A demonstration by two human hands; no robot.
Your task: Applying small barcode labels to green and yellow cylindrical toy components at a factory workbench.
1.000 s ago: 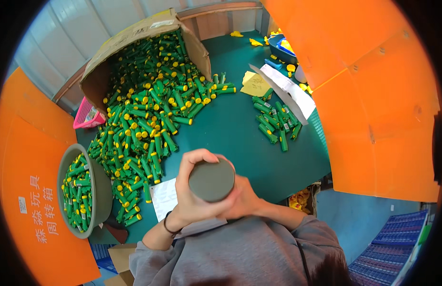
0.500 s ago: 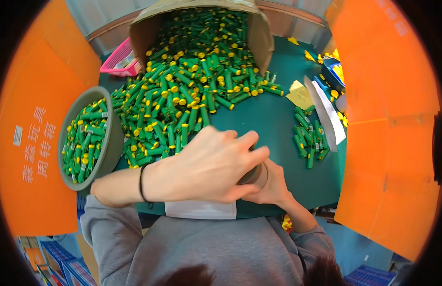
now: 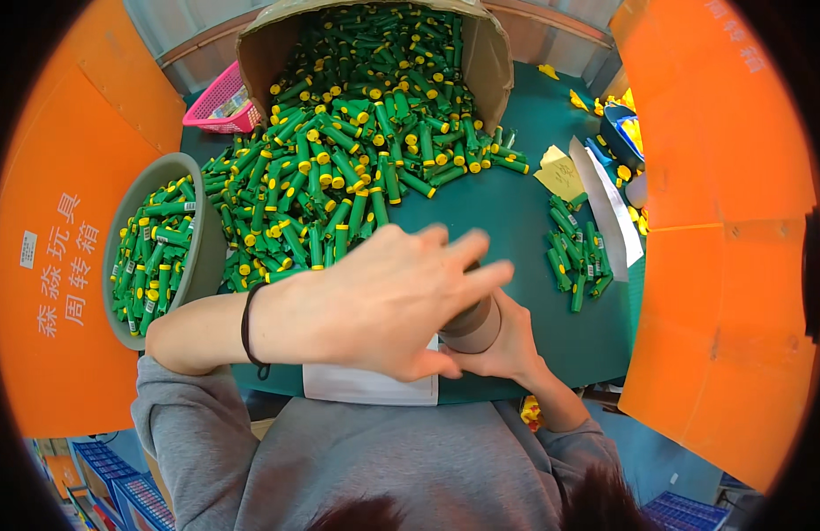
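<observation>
Looking down from the head camera, we recorded the left hand spread flat, fingers extended and slightly blurred, directly over the top of a short grey-brown cardboard cylinder. The right hand was wrapped around that cylinder from the right and below, fingers curled about its wall. We could not tell whether the left palm touched the cylinder's rim or was just above it.

The cylinder stood near the front edge of the dark green table top, close to the body, with its long axis roughly upright and tipped a little toward the camera. Both hands were at it; the right hand carried it, and the left hand covered it. A white paper sheet lay under the hands at the table's near edge.

Beyond the left hand, a large heap of green tubes with yellow caps spilled from a tipped brown cardboard box. A grey round bucket holding more such tubes sat to the left, and a smaller cluster of green tubes lay to the right. Bare table surface remained between the cylinder and that cluster. Orange panels closed both sides.
</observation>
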